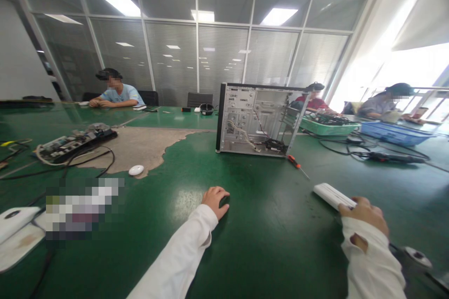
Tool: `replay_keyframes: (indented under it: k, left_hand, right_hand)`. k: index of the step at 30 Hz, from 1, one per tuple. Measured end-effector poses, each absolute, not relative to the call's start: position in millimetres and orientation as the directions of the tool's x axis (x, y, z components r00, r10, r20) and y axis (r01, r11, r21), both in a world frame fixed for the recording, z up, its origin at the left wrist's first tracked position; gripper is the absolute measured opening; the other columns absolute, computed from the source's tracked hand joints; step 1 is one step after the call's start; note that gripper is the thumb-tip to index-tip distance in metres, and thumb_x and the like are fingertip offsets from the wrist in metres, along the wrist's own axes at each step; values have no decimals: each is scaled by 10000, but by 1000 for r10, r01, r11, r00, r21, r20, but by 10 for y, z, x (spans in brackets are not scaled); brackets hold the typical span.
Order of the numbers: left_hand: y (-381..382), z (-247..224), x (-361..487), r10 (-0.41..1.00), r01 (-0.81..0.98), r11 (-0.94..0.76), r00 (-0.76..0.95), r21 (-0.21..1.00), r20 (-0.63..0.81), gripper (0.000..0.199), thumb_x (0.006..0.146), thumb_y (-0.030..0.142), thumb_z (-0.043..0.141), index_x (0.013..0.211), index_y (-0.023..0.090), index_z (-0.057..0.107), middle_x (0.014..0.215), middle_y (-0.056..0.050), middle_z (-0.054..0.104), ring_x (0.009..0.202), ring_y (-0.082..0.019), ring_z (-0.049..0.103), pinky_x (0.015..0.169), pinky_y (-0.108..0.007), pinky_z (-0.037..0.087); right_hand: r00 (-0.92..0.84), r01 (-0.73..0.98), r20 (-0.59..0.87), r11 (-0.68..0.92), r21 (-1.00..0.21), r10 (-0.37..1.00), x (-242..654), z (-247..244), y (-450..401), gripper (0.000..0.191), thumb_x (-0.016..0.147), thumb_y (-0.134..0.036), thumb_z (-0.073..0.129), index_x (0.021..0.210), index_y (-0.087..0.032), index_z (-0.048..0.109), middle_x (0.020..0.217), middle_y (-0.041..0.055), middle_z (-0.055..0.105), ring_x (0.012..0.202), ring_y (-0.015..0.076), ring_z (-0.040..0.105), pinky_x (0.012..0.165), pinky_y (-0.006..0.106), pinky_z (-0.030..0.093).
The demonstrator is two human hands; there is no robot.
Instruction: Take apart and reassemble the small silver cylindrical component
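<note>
From my remote view through the head camera, the smooth white oblong plastic block point(329, 195) lies at the right of the frame, just under my right hand point(366, 217). Its near end is under my fingers, and its far end sticks out toward the upper left. My left hand point(214, 202), near the middle of the frame, is well apart from it.

My right hand comes up from the lower right, palm down, with the fingers closed over the block; I cannot see how the thumb sits. An opening in the loose white cuff shows the wrist. My left arm slants up from the bottom edge in a long white sleeve point(182, 250), the hand palm down at the glossy green tabletop point(252, 261), fingers loosely bent and thumb held apart, gripping nothing.

Above centre stands the open silver metal computer case with a black front edge point(242, 103), pale wires point(245, 137) and a black part point(275, 144) inside. At the right of the frame, beyond my right hand, the green plastic basket point(315, 127) holds a heap of dark cables point(329, 119). The shallow blue plastic basket point(389, 134) sits beside it; I cannot make out its contents.
</note>
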State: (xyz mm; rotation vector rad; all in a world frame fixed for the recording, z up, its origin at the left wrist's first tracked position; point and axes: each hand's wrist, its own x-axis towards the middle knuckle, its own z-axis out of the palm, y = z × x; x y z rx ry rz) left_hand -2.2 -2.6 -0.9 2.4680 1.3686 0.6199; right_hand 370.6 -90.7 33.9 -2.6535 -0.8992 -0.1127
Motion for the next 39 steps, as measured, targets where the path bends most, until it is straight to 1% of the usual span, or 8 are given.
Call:
replay_keyframes:
  k: [7,16,21,25,29,33,36,39]
  left_hand:
    - [-42,27,-21,858,750,-514,463,417,224,331,650,279,534,980,250,541,1041,-18,514,1019,-211,406,869,-359,326]
    - [-63,63,-13,863,755,-504,459,420,211,329,648,269,539,976,253,538,1036,-15,514,1019,-208,408,873,-357,323]
    - [-66,53,-7,866,757,-500,449,421,220,327,645,264,540,971,245,545,1036,-22,513,1018,-211,408,866,-356,326]
    - [-38,12,-14,860,751,-510,461,419,220,334,646,279,539,979,256,540,1045,-16,511,1021,-212,404,866,-358,325]
    - [-21,-9,-24,858,748,-513,467,420,215,335,649,286,535,984,264,532,1051,-11,506,1027,-210,399,867,-357,323]
    - [-25,-8,-29,853,746,-520,470,416,225,332,650,285,533,980,259,534,1040,-14,508,1019,-212,402,866,-356,325]
    - [-26,-8,-31,850,743,-526,470,413,237,338,651,284,529,987,254,531,1035,-16,510,1014,-212,406,866,-356,325]
    - [-24,-4,-31,853,745,-522,470,416,227,362,648,288,530,1008,249,519,1047,-21,507,1023,-216,401,871,-361,322]
  right_hand:
    - [788,612,140,-740,-280,599,3772,289,-850,499,736,-426,334,1142,-148,413,1052,194,452,938,315,489,737,358,382]
    - [781,621,141,-732,-280,609,3797,235,-844,469,723,-357,347,1151,-176,410,1054,203,460,903,331,510,615,382,396]
    - [767,632,57,-738,-237,639,3900,180,-786,453,708,-297,401,1138,-156,418,1038,200,474,873,309,535,633,356,404]
    - [691,723,199,-663,-192,695,3864,84,-717,409,715,-266,407,1102,-143,451,977,181,508,860,290,542,647,339,409]
    - [507,862,308,-477,-174,805,3626,19,-618,371,720,-251,408,1075,-159,466,954,118,530,876,243,534,683,317,414]
    - [254,956,458,-149,-253,852,3193,-9,-501,362,695,-236,417,1044,-161,480,958,82,537,867,205,527,731,302,416]
    - [108,924,563,126,-360,820,2786,-45,-435,376,700,-253,420,1064,-169,457,958,69,534,873,193,519,741,310,428]
    - [-10,832,642,362,-420,767,2364,-86,-402,383,724,-264,429,1094,-166,421,963,77,523,881,196,515,758,333,435]
